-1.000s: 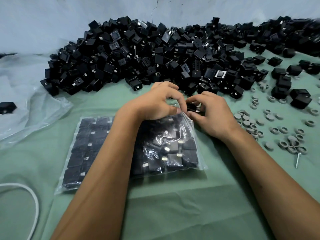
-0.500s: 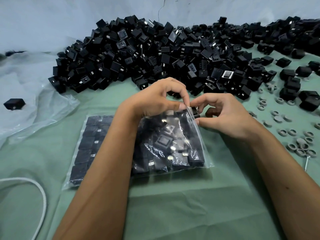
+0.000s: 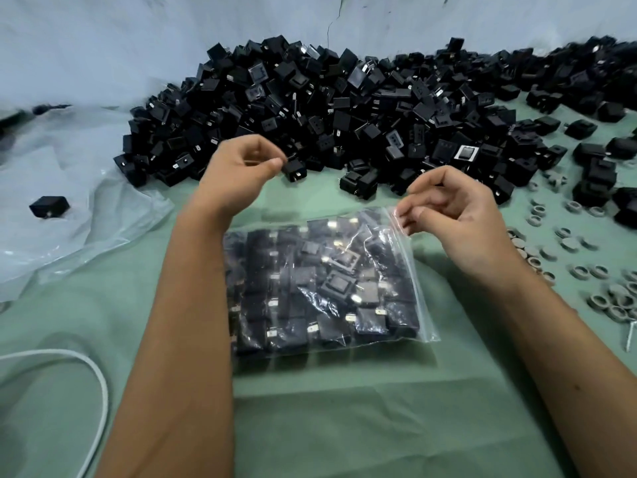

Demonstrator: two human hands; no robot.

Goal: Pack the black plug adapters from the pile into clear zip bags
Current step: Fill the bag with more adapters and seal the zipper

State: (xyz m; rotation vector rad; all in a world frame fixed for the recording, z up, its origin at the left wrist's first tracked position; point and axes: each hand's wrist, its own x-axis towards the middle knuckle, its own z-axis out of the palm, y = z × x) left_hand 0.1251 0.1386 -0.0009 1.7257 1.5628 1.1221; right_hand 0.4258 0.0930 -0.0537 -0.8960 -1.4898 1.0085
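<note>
I see open green table along the near edge, and a narrow bare strip between the filled zip bag and the pile of black plug adapters that blocks the whole far edge. Toward the left edge, crumpled plastic sheet and a white cable crowd my path. Toward the right edge, scattered grey rings and loose adapters leave only small gaps.

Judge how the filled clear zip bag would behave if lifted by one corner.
The filled zip bag would probably sag and feel heavy for its size, being packed tight with black plug adapters. Its thin film looks crinkled, so likely floppy, not stiff. Metal prongs inside might poke the plastic. The right hand pinches its top corner.
</note>
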